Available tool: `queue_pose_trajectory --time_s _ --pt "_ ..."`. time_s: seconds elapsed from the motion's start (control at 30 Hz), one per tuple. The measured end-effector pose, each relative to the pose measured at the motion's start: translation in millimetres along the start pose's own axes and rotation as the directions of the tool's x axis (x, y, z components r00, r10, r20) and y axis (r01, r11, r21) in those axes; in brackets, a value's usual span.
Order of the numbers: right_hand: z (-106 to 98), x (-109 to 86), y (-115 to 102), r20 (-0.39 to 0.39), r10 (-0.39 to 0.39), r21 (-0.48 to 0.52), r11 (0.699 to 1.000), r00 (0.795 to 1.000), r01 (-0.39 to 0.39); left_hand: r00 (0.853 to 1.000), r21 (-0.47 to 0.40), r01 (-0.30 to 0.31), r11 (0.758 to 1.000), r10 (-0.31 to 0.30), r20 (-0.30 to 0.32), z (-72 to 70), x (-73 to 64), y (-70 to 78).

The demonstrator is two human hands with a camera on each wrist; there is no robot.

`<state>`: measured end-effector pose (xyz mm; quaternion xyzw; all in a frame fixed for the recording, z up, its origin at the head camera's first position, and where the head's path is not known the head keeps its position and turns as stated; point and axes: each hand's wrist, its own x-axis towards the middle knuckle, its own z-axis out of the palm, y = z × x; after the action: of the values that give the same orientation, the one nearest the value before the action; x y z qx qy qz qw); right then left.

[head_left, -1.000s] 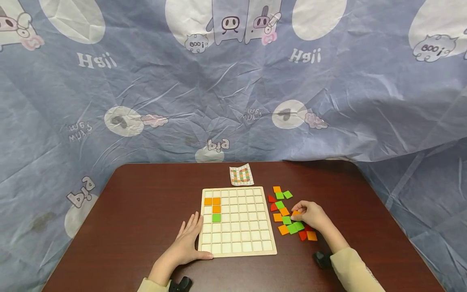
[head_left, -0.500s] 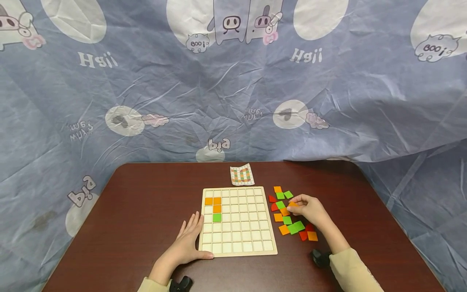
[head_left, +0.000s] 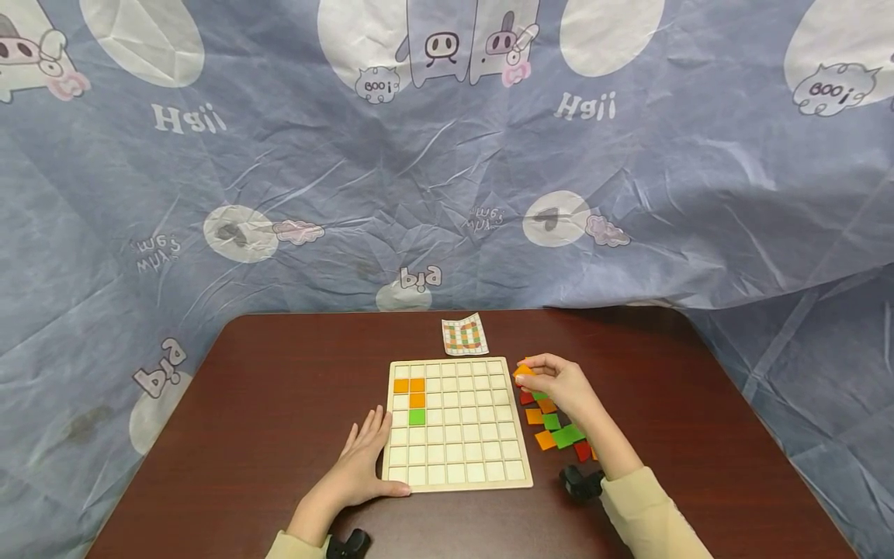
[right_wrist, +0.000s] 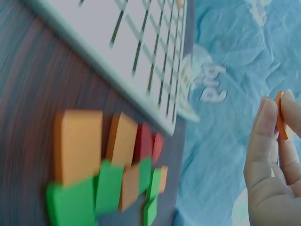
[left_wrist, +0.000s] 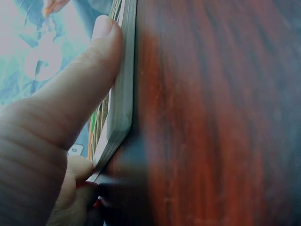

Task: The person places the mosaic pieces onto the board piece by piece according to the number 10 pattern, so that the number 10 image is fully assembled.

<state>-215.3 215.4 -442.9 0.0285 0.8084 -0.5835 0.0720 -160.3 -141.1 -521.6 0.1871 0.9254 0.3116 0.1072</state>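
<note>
The grid board (head_left: 456, 435) lies flat on the table, divided into seven rows and seven columns of shallow square compartments. Count from the far left corner: the second row holds an orange tile (head_left: 401, 386) in its first compartment and a second orange tile (head_left: 417, 385) beside it; a third orange tile (head_left: 417, 401) occupies the second compartment of row three, and a green tile (head_left: 417, 417) the one below. Your left hand (head_left: 358, 470) is spread at the near left corner, thumb on the near edge, fingers extended along the left edge. Your right hand (head_left: 562, 384) pinches a raised orange tile (head_left: 524, 373) between thumb and fingertips, clear of the table near the board's far right corner. Loose orange, green and red tiles (head_left: 567, 436) lie right of the board, partly hidden by that hand. A patterned card (head_left: 464, 335) rests beyond the board. The table (head_left: 300, 380) has a dark reddish-brown surface; behind it hangs a creased blue-grey cloth (head_left: 391, 171) printed with cartoon figures and lettering.
</note>
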Motion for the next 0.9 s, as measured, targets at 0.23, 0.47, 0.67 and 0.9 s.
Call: queue_pose_trajectory --time_s 0.23,0.47,0.67,0.9 --pt "30.7 2.7 -7.2 0.066 -0.014 0.072 0.997 0.998 0.009 1.0 -0.001 -0.001 1.0 0.001 0.011 0.4 0.0 -1.0" --pt "63.1 3.7 -8.8 0.127 -0.056 0.158 0.987 0.99 0.035 1.0 -0.005 0.008 1.0 -0.008 0.015 -0.1 0.5 -1.3" --pt "97.6 2.5 -6.1 0.196 -0.094 0.123 0.99 0.976 0.071 1.0 -0.008 0.011 1.0 -0.011 0.011 -0.1 0.6 -0.7" --pt "134.0 -0.5 -5.2 0.206 -0.137 -0.002 0.99 0.969 0.141 1.0 -0.007 0.005 1.0 -0.005 0.009 -1.9 0.8 -0.1"
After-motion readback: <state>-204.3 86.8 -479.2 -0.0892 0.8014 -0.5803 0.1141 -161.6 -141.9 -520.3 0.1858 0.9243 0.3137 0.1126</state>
